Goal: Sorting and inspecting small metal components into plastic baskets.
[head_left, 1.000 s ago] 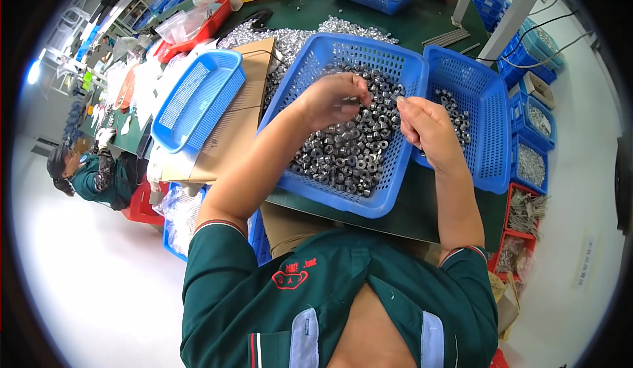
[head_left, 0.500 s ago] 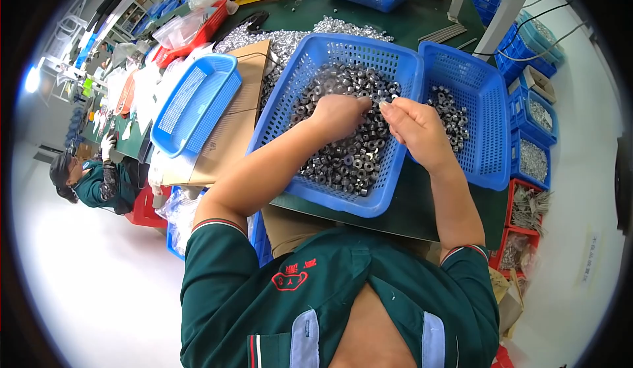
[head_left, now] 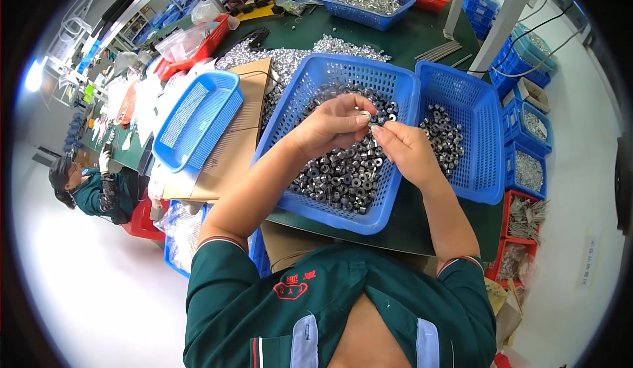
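Blue basket [head_left: 310, 98] holds metal nuts [head_left: 343, 170]; neighbouring basket [head_left: 475, 104] holds fewer.

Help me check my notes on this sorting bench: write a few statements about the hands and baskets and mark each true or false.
1. Both hands meet above the big blue basket of metal nuts. True.
2. The left hand pinches a small metal piece. True.
3. The basket on the right is empty. False: it holds some nuts.
4. The shallow blue tray is red. False: blue.
5. The right hand rests on the floor. False: it is raised over the nuts.
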Action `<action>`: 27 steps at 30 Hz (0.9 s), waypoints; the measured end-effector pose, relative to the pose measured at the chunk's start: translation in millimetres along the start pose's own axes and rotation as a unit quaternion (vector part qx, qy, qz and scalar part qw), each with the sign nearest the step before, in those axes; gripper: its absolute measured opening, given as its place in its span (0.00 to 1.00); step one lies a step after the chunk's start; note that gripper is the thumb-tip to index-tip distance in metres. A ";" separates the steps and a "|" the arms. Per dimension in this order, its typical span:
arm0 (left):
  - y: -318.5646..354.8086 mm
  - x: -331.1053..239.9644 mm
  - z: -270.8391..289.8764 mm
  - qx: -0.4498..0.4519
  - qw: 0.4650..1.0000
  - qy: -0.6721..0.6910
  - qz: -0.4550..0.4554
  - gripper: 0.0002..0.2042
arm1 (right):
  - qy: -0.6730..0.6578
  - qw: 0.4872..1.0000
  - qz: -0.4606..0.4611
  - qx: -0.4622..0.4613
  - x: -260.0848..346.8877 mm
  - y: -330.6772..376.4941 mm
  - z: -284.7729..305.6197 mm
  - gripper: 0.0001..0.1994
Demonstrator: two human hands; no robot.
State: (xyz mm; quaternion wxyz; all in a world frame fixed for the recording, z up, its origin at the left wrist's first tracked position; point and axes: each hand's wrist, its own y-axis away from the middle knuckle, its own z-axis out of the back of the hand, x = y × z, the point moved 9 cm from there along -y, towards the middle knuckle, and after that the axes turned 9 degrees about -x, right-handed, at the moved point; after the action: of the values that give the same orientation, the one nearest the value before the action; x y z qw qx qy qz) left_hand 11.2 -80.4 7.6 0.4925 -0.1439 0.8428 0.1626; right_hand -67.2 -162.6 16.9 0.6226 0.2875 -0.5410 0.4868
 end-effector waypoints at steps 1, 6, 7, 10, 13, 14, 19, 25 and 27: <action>0.8 0.5 -0.8 0.003 1.000 -0.012 -0.001 0.11 | 0.001 1.000 0.001 0.001 1.4 0.4 -0.3 0.19; 3.9 -2.8 5.7 -0.039 0.989 -0.135 -0.035 0.13 | -0.009 1.000 -0.002 -0.004 3.9 2.0 2.0 0.18; 4.8 -7.8 7.6 -0.067 0.970 -0.225 -0.068 0.14 | -0.009 1.000 -0.002 -0.005 2.9 1.3 3.4 0.18; 11.6 -25.1 -7.5 -0.083 0.914 -0.341 -0.204 0.14 | 0.002 1.000 -0.020 -0.002 -2.6 -1.5 5.7 0.18; 18.7 -29.5 -12.8 -0.100 0.867 -0.445 -0.199 0.13 | 0.048 0.999 -0.004 0.014 -1.2 -3.0 4.5 0.16; 20.4 -29.9 -16.5 -0.100 0.833 -0.502 -0.208 0.12 | 0.048 0.999 -0.007 0.014 -2.3 -2.6 5.0 0.16; 25.4 -34.4 -22.8 -0.097 0.791 -0.547 -0.257 0.13 | 0.033 0.999 0.000 0.040 3.7 0.5 -0.1 0.15; 30.6 -35.5 -27.2 -0.091 0.789 -0.548 -0.264 0.13 | 0.021 0.999 -0.008 0.038 7.0 4.9 -0.3 0.15; 32.2 -36.3 -28.9 -0.090 0.793 -0.544 -0.260 0.12 | 0.031 0.999 -0.014 0.034 9.0 6.2 0.2 0.15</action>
State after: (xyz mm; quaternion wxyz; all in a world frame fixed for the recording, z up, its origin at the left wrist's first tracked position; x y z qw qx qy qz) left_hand -7.3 -60.3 57.1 0.8781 -0.2886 0.3489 0.1549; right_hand -73.5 -157.9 24.5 0.6355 0.3012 -0.5006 0.5048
